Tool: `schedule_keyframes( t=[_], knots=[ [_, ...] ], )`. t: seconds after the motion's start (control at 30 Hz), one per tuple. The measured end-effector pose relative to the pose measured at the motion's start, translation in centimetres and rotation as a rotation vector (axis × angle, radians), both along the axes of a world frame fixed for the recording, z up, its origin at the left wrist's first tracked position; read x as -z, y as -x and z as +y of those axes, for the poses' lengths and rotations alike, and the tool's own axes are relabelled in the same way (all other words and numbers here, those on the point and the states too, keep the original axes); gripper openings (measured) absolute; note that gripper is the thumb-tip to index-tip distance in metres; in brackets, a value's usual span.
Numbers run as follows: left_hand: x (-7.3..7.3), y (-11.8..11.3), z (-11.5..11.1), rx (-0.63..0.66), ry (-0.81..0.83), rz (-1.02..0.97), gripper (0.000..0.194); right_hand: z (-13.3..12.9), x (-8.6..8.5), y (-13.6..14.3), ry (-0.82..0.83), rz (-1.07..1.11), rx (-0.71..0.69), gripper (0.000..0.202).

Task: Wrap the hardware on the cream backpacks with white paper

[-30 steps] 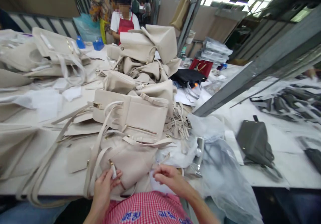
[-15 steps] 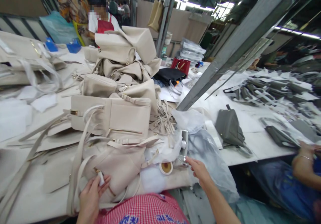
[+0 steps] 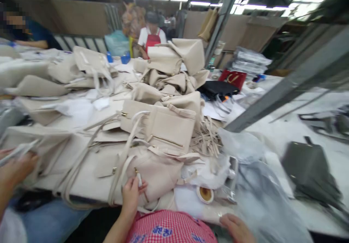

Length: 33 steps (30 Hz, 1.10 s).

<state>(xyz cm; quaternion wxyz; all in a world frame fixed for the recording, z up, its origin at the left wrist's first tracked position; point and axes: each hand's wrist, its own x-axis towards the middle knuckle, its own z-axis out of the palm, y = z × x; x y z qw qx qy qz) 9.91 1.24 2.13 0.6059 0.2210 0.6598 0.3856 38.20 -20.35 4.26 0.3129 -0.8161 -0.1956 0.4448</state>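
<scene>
A beige leather bag [image 3: 159,170] lies in front of me, with long straps looping off its left side. My left hand [image 3: 133,194] is closed on a small white piece at the bag's gold hardware. Low at the right, my right hand [image 3: 236,226] is blurred at the table's front edge, near a white sheet; whether its fingers hold anything is unclear. Between the hands stands a small round cup [image 3: 205,194] with brown contents. Metal clips or tools [image 3: 231,177] lie behind my right hand, beside clear plastic.
Beige bags [image 3: 174,61] are piled behind. A grey metal post [image 3: 286,86] slants across the right, near a dark grey bag [image 3: 311,170]. Another person's hands [image 3: 19,166] work at the far left. A person in a red apron [image 3: 153,39] is across the table.
The view has swung left, bringing the neighbour's hands into sight. My right hand has moved from the metal tools toward the table's front edge. My left hand stays at the bag's hardware.
</scene>
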Motion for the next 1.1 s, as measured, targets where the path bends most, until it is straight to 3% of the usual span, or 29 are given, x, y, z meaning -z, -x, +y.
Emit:
schedule_keyframes(
  t=[0.07, 0.13, 0.27, 0.33, 0.4, 0.57, 0.67, 0.83, 1.0, 1.1],
  knots=[
    [0.4, 0.2, -0.4, 0.0, -0.037, 0.003, 0.02, 3.2, -1.4, 1.5, -0.009, 0.192, -0.127, 0.039],
    [0.6, 0.3, -0.8, -0.002, -0.069, 0.012, 0.027, 7.8, -3.8, 3.7, -0.066, 0.411, -0.305, 0.037],
    [0.3, 0.2, -1.7, 0.002, -0.124, 0.02, 0.038, 17.5, -8.6, 10.1, -0.139, 0.521, -0.697, 0.029],
    [0.1, 0.2, -2.1, 0.007, -0.144, 0.03, 0.04, 21.1, -9.0, 13.0, -0.115, 0.454, -0.882, 0.023],
    [-0.1, 0.2, -2.6, 0.015, -0.164, 0.045, 0.04, 23.3, -8.1, 15.0, -0.114, 0.379, -0.995, 0.018],
    [-0.5, 0.5, -3.2, 0.062, -0.195, 0.074, 0.032, 25.2, -4.4, 16.5, -0.136, 0.177, -1.099, 0.016],
    [-0.7, 0.7, -3.3, 0.098, -0.206, 0.102, 0.027, 25.5, -3.1, 16.5, -0.109, 0.055, -1.116, 0.018],
    [-1.0, 1.4, -3.3, 0.144, -0.252, 0.192, 0.018, 25.8, -2.2, 16.8, -0.061, 0.004, -1.091, 0.019],
    [-1.5, 2.9, -3.2, 0.256, -0.441, 0.286, 0.04, 25.6, -2.3, 17.0, -0.012, 0.097, -1.02, 0.021],
    [-1.7, 3.5, -3.0, 0.341, -0.533, 0.289, 0.036, 25.1, -2.5, 16.9, 0.044, 0.201, -0.967, 0.022]
  ],
)
